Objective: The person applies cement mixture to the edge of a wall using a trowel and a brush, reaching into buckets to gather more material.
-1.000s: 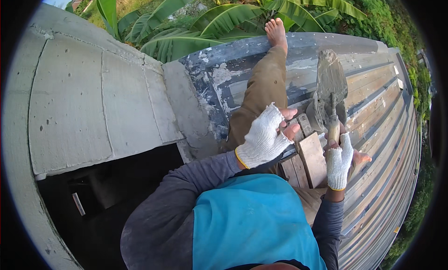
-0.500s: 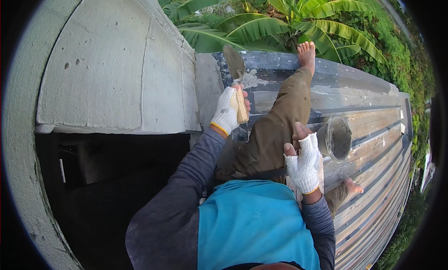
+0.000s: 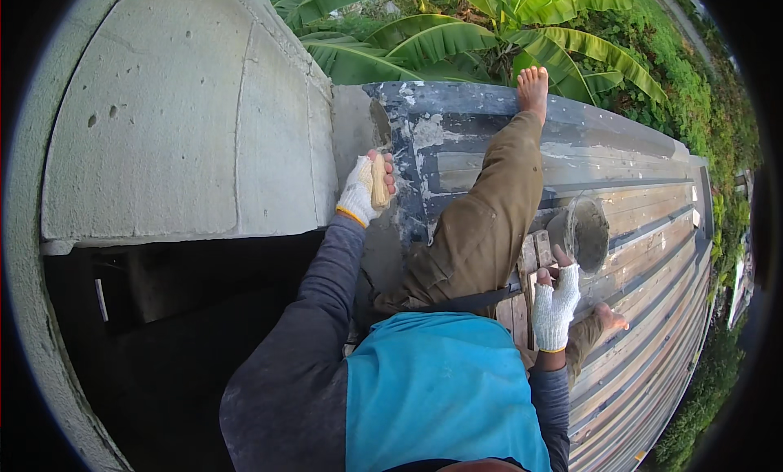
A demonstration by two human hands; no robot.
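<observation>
A wooden-handled trowel (image 3: 379,184) is gripped in my left hand (image 3: 357,191), which wears a white fingerless glove. Its grey blade points away from me and lies over a grey cement strip (image 3: 351,117) beside the concrete wall; whether it touches cannot be told. My right hand (image 3: 556,309), gloved the same way, holds nothing and has its fingers apart. Those fingertips are close to a bucket (image 3: 559,230) with grey mortar (image 3: 592,236) inside; contact with the bucket is unclear.
A concrete wall (image 3: 163,130) rises at the left above a dark opening (image 3: 188,325). Ribbed metal roofing (image 3: 652,268) spreads to the right. My legs straddle wooden boards (image 3: 507,313); one bare foot (image 3: 533,91) rests at the roof's far edge, near banana plants (image 3: 440,44).
My left hand has moved left with the trowel, its blade now over the cement strip. My right hand has shifted right and slightly down, below the bucket.
</observation>
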